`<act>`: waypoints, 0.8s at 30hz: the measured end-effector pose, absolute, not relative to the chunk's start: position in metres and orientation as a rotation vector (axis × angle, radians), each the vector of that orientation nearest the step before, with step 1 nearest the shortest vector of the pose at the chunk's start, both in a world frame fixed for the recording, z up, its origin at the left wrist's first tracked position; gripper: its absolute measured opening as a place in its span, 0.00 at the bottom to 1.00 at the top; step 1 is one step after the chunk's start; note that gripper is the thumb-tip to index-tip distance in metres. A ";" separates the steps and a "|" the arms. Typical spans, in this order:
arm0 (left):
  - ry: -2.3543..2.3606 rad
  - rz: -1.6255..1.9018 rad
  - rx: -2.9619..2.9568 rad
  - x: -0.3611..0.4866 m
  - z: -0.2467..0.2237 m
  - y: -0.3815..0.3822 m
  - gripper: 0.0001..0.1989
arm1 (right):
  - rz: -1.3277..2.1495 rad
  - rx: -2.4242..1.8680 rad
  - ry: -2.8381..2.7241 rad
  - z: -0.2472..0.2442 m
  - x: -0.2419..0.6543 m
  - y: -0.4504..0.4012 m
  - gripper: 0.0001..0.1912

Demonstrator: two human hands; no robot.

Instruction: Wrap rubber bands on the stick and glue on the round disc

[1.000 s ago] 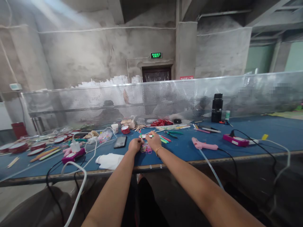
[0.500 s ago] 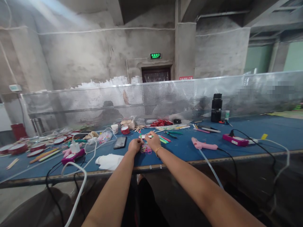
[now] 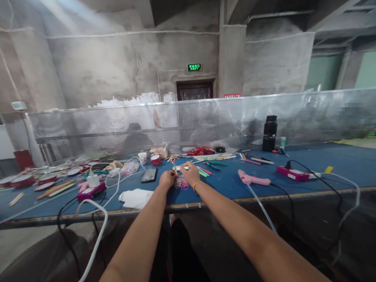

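Note:
My left hand (image 3: 167, 178) is closed on a thin upright stick (image 3: 174, 163) with red and green colouring at its top; its lower end is hidden by my fingers. Pinched in my right hand (image 3: 192, 175) is a white-barrelled marker pen (image 3: 186, 168), held roughly level with its tip end close to the stick. A tangle of colourful rubber bands (image 3: 182, 182) lies between and just below both hands. Right of my right hand rest green marker pens (image 3: 202, 172) and a red marker pen (image 3: 206, 170). Left of my left hand is a phone (image 3: 149, 175).
A white cloth (image 3: 136, 198) lies near the front edge. Pliers (image 3: 213, 167), a pink glue gun (image 3: 253, 179), a purple power strip (image 3: 292, 174) and a black bottle (image 3: 269, 133) stand or lie rightward. At left are another purple strip (image 3: 91, 192), cables and red tape rolls (image 3: 22, 181).
Both hands stay in nearly the same place, still on the stick and the marker pen. The view has shifted very slightly.

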State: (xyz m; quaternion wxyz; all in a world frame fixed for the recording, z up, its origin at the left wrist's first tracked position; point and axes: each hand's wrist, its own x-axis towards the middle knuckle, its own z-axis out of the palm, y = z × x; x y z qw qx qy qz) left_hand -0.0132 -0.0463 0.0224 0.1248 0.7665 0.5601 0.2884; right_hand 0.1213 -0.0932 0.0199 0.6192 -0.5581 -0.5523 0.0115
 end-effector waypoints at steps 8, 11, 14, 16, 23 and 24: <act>1.611 0.855 2.226 -0.013 0.021 -0.044 0.09 | 0.048 -1.245 -1.288 0.020 0.122 -0.092 0.07; 1.607 0.857 2.234 -0.013 0.020 -0.044 0.09 | 0.040 -1.287 -1.282 0.020 0.121 -0.094 0.06; 1.614 0.854 2.231 -0.013 0.021 -0.044 0.09 | 0.046 -1.305 -1.257 0.021 0.122 -0.095 0.07; 1.625 0.846 2.236 -0.013 0.021 -0.044 0.09 | 0.052 -1.283 -1.257 0.021 0.122 -0.095 0.08; 1.634 0.844 2.211 -0.012 0.020 -0.044 0.09 | 0.057 -1.286 -1.264 0.022 0.122 -0.096 0.07; 1.629 0.845 2.208 -0.013 0.020 -0.044 0.10 | 0.055 -1.291 -1.252 0.022 0.122 -0.096 0.07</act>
